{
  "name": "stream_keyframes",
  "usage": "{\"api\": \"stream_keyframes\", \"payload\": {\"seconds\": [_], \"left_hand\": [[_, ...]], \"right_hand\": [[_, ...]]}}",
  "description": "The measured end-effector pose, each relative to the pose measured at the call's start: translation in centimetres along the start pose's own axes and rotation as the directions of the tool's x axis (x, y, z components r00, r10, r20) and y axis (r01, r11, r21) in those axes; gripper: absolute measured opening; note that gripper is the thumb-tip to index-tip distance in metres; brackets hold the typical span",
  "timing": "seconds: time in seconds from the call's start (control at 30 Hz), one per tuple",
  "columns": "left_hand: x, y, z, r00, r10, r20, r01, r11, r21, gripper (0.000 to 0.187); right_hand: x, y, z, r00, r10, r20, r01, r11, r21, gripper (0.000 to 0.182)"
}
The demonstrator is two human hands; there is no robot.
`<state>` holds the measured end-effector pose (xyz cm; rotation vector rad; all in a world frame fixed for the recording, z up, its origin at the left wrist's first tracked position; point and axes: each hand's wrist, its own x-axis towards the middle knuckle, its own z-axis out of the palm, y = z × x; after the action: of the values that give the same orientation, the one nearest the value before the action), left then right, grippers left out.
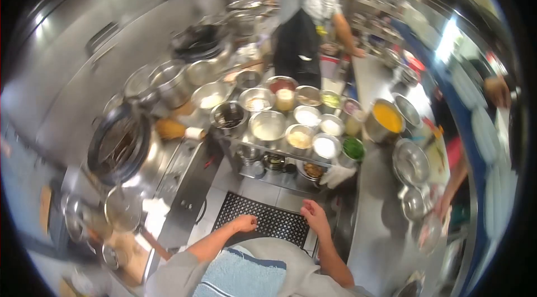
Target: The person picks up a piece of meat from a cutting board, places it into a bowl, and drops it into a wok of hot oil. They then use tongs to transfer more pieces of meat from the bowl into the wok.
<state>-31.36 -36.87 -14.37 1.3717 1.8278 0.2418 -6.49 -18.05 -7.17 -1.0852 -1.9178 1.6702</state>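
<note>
Over the black perforated floor mat (267, 214), my left hand (244, 223) is closed with its fingers curled in, and nothing shows in it. My right hand (315, 217) is raised a little to the right of it, fingers loosely bent and apart, holding nothing visible. Neither hand touches anything. In front of them stands a metal cart crowded with steel bowls; a bowl of white powder (326, 146) and a container of chopped greens (353, 148) are close to its near edge. A white cloth or glove (337, 175) hangs at the cart's right corner, nearest my right hand.
A steel counter (369, 218) runs along the right with a pot of orange liquid (387, 118) and metal bowls (411, 163). On the left are a large pot (120, 143) and a strainer (123, 207). One person (305, 28) stands beyond the cart; another person's arm (454, 185) reaches in at right.
</note>
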Motion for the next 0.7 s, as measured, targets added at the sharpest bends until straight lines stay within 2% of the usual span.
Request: {"api": "stream_keyframes", "payload": {"seconds": [0.07,0.1,0.13,0.17,0.23,0.27,0.3,0.33,0.37,0.4,0.47,0.5,0.53,0.57,0.6,0.63,0.67,0.7], "left_hand": [[-2.1,0.0,-1.8,0.999,0.034,0.018,-0.031,0.992,-0.12,0.027],[-3.2,-0.4,-2.5,0.999,0.048,0.02,-0.044,0.982,-0.185,0.028],[-3.6,-1.4,-2.6,1.0,0.003,-0.015,-0.006,0.972,-0.236,0.028],[-3.7,-3.4,-2.1,0.99,0.028,-0.139,-0.069,0.953,-0.295,0.027],[-5.5,-4.1,-4.8,0.982,-0.083,-0.172,0.007,0.917,-0.4,0.027],[-6.0,-5.3,-5.1,0.952,-0.104,-0.289,-0.029,0.905,-0.423,0.028],[-7.4,-4.8,-7.0,0.942,-0.187,-0.277,0.025,0.866,-0.499,0.028],[-8.5,-4.8,-8.4,0.923,-0.237,-0.302,0.025,0.823,-0.568,0.021],[-10.0,-4.0,-9.6,0.903,-0.27,-0.333,0.019,0.801,-0.598,0.024],[-11.4,-4.0,-10.9,0.884,-0.296,-0.363,0.011,0.788,-0.616,0.027],[-14.0,-4.2,-11.8,0.844,-0.225,-0.487,-0.157,0.765,-0.625,0.036],[-16.1,-3.8,-12.7,0.906,-0.251,-0.342,-0.118,0.625,-0.772,0.045],[-17.5,-4.5,-12.1,0.881,-0.22,-0.42,-0.209,0.615,-0.761,0.049],[-19.7,-4.5,-11.9,0.863,-0.274,-0.424,-0.208,0.573,-0.793,0.046],[-22.0,-4.3,-11.4,0.841,-0.334,-0.427,-0.211,0.524,-0.825,0.043],[-24.1,-4.5,-10.2,0.748,-0.474,-0.464,-0.188,0.519,-0.834,0.044],[-26.2,-4.5,-8.7,0.634,-0.603,-0.484,-0.155,0.515,-0.843,0.046],[-28.1,-3.8,-7.1,0.406,-0.781,-0.474,-0.035,0.505,-0.862,0.049]], "right_hand": [[2.2,-1.2,3.3,0.991,0.102,0.084,-0.112,0.987,0.116,0.036],[3.3,-1.5,5.0,0.983,0.108,0.147,-0.126,0.985,0.118,0.036],[4.4,-1.7,6.9,0.968,0.119,0.219,-0.146,0.983,0.114,0.036],[5.3,-1.9,9.0,0.947,0.133,0.294,-0.171,0.98,0.105,0.037],[7.3,-3.9,12.4,0.904,0.135,0.405,-0.152,0.988,0.01,0.038],[8.5,-4.9,14.2,0.878,0.138,0.458,-0.143,0.989,-0.024,0.038],[9.6,-5.4,16.1,0.852,0.131,0.506,-0.126,0.991,-0.044,0.038],[10.6,-5.8,17.7,0.83,0.124,0.544,-0.111,0.992,-0.057,0.038],[11.4,-6.9,19.3,0.811,0.11,0.575,-0.095,0.994,-0.057,0.038],[12.0,-8.2,21.0,0.775,0.102,0.624,-0.084,0.995,-0.059,0.036],[12.7,-11.6,24.8,0.7,0.073,0.71,-0.056,0.997,-0.047,0.034],[13.3,-12.7,27.0,0.624,0.032,0.781,-0.024,0.999,-0.022,0.035],[13.9,-13.6,29.2,0.535,-0.003,0.845,0.007,1.0,-0.001,0.035],[14.3,-14.4,31.3,0.431,-0.026,0.902,0.034,0.999,0.013,0.036],[14.8,-15.1,34.0,0.348,-0.059,0.936,0.136,0.991,0.012,0.038],[14.6,-15.9,36.7,0.254,-0.086,0.963,0.226,0.974,0.027,0.041],[13.7,-17.6,39.2,0.218,-0.115,0.969,0.322,0.946,0.039,0.047],[12.5,-19.1,41.9,0.182,-0.099,0.978,0.097,0.992,0.082,0.052]]}}
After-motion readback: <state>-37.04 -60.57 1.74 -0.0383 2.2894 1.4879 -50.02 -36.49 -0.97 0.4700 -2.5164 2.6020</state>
